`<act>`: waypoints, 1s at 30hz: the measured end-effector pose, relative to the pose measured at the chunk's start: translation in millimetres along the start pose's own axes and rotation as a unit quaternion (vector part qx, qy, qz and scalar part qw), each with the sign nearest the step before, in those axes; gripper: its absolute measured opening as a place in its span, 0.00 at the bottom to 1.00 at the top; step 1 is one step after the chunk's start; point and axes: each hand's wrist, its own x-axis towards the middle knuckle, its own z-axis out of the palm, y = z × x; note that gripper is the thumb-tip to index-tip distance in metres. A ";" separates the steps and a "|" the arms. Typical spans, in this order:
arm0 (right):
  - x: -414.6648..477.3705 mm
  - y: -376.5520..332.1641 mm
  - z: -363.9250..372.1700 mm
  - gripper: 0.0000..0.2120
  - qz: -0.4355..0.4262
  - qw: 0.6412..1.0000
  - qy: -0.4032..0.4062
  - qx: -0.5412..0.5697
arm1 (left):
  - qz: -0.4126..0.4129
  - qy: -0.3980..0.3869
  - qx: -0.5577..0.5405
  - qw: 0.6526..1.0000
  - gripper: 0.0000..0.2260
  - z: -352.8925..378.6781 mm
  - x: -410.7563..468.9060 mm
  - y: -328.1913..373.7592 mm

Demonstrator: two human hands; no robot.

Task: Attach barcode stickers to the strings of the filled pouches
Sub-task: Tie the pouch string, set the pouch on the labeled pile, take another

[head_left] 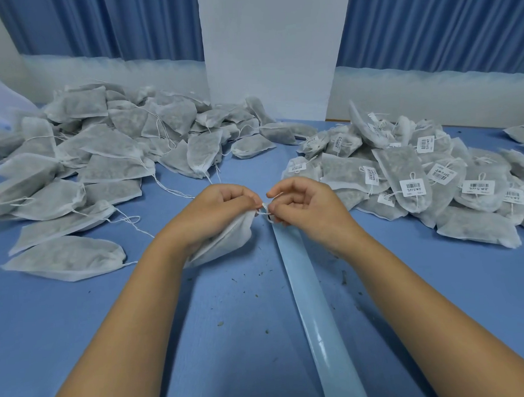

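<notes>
My left hand (222,212) grips a white filled pouch (226,239) by its neck, low over the blue table. My right hand (303,208) sits close beside it and pinches the pouch's thin white string (265,208) between thumb and fingers. Whether a sticker is between the fingertips is hidden. A long pale blue sticker backing strip (307,301) runs from under my right hand toward the near edge. A heap of pouches without labels (97,157) lies on the left. A heap of pouches with barcode stickers (419,179) lies on the right.
The blue table (230,334) carries small dark crumbs between my forearms. A white panel (269,57) stands upright at the back centre, with blue curtains (439,22) behind it. One single pouch (68,260) lies near my left forearm.
</notes>
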 end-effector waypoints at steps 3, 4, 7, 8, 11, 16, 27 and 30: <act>-1.4 -0.7 2.2 0.13 -0.060 0.997 0.009 -0.049 | -0.013 -0.022 -0.009 1.000 0.06 0.3 -0.7 3.2; -1.8 -0.7 3.6 0.13 -0.067 0.996 0.013 -0.058 | -0.013 -0.025 -0.017 0.999 0.06 0.3 -1.3 4.0; -3.2 -1.1 6.5 0.13 -0.070 0.995 0.028 -0.068 | -0.018 -0.021 -0.039 0.999 0.08 -1.4 -2.4 3.7; -3.6 -1.2 6.9 0.13 -0.068 0.995 0.032 -0.067 | -0.019 -0.019 -0.043 0.999 0.07 -1.6 -2.7 4.0; -5.4 -2.9 7.5 0.12 -0.058 0.996 0.043 -0.058 | -0.021 -0.013 -0.051 0.998 0.07 -2.3 -2.2 4.1; -7.7 -4.4 10.2 0.09 -0.055 0.995 0.045 -0.067 | -0.018 -0.011 -0.058 0.998 0.06 -2.5 -1.0 3.3; -5.5 -0.7 8.4 0.04 -0.036 0.999 0.024 -0.019 | 0.004 -0.018 -0.043 0.999 0.10 -5.0 2.2 -2.1; -3.2 0.0 6.8 0.03 -0.035 0.999 0.031 0.006 | 0.026 -0.040 -0.014 0.999 0.05 -5.5 0.7 -3.8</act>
